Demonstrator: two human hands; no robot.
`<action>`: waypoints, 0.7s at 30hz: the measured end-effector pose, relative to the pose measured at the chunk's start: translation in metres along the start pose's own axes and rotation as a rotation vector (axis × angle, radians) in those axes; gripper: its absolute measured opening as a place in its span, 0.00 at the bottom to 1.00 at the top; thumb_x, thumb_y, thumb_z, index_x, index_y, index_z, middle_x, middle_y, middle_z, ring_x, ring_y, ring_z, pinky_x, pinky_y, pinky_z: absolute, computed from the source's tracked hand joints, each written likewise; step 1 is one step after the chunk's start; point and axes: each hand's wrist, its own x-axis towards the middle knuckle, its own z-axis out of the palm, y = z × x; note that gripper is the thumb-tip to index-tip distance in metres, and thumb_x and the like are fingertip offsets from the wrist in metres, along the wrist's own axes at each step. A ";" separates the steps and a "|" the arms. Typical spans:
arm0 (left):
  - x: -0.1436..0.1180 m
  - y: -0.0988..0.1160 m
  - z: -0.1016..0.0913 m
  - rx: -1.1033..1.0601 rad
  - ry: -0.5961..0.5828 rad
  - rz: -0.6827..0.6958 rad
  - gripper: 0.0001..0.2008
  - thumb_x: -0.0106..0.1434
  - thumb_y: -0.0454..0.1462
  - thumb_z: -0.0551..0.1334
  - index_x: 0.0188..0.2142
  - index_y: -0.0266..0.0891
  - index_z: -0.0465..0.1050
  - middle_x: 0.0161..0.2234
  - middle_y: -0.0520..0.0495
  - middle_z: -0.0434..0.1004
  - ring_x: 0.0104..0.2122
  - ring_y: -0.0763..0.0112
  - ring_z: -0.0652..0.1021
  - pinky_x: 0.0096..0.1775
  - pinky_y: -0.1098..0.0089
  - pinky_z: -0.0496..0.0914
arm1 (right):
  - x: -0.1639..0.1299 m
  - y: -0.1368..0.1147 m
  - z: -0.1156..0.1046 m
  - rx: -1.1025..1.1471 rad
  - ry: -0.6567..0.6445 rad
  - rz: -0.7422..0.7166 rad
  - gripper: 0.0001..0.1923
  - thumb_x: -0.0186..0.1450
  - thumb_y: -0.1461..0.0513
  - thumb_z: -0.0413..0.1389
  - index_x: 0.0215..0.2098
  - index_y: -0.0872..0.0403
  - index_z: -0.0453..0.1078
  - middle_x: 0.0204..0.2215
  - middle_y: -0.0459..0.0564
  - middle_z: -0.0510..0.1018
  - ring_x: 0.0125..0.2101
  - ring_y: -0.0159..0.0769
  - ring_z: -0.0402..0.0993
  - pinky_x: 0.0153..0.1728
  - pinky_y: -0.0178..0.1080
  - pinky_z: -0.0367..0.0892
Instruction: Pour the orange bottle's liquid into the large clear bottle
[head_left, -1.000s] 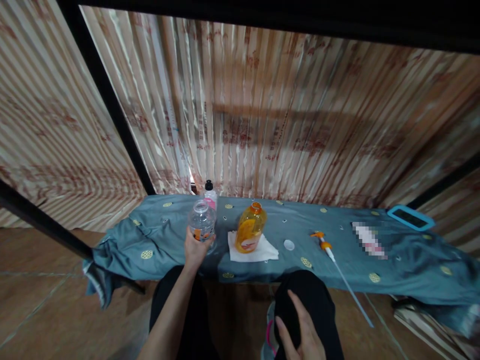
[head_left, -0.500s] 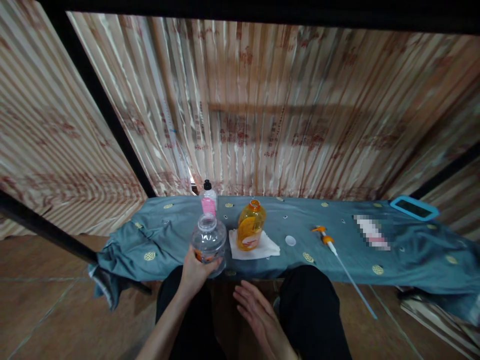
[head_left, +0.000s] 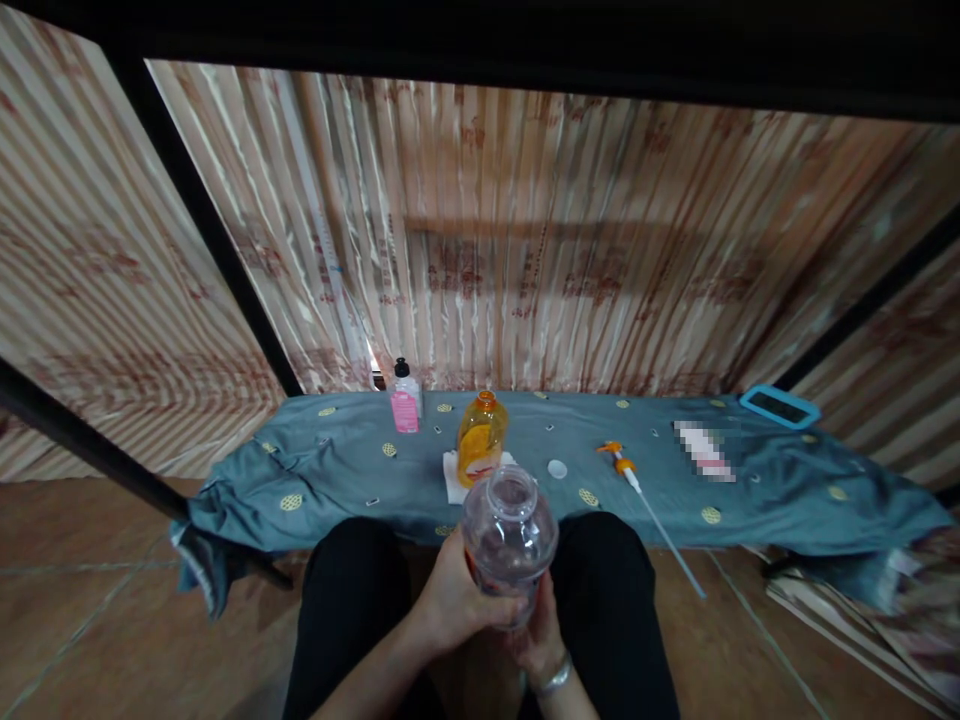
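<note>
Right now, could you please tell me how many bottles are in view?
3: a clear bottle held in both hands, an orange bottle on the white napkin, and a pink-labelled bottle by the curtain.

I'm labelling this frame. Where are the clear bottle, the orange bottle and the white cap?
clear bottle (head_left: 509, 530), head view, on its shoulder.
orange bottle (head_left: 480, 443), head view, on its body.
white cap (head_left: 557, 468), head view, on its top.
</note>
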 end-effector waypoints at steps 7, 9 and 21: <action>0.008 0.005 0.013 -0.093 -0.166 0.092 0.42 0.42 0.46 0.82 0.56 0.37 0.74 0.58 0.36 0.81 0.59 0.43 0.79 0.64 0.50 0.71 | -0.025 -0.012 0.016 0.022 -0.021 -0.128 0.21 0.46 0.48 0.80 0.34 0.48 0.86 0.33 0.45 0.92 0.28 0.32 0.89 0.24 0.26 0.77; 0.012 0.002 0.005 -0.112 -0.148 0.154 0.47 0.42 0.50 0.83 0.60 0.38 0.73 0.64 0.34 0.75 0.66 0.40 0.73 0.69 0.48 0.66 | -0.028 -0.017 0.026 0.012 -0.012 -0.171 0.20 0.47 0.48 0.80 0.33 0.47 0.87 0.33 0.47 0.92 0.29 0.35 0.89 0.24 0.27 0.78; 0.163 -0.012 -0.066 0.333 0.395 0.345 0.60 0.39 0.41 0.83 0.70 0.41 0.60 0.75 0.31 0.59 0.76 0.39 0.57 0.75 0.42 0.53 | -0.041 -0.057 0.035 -0.045 0.216 -0.365 0.26 0.45 0.50 0.81 0.40 0.51 0.88 0.44 0.62 0.91 0.36 0.50 0.90 0.31 0.37 0.85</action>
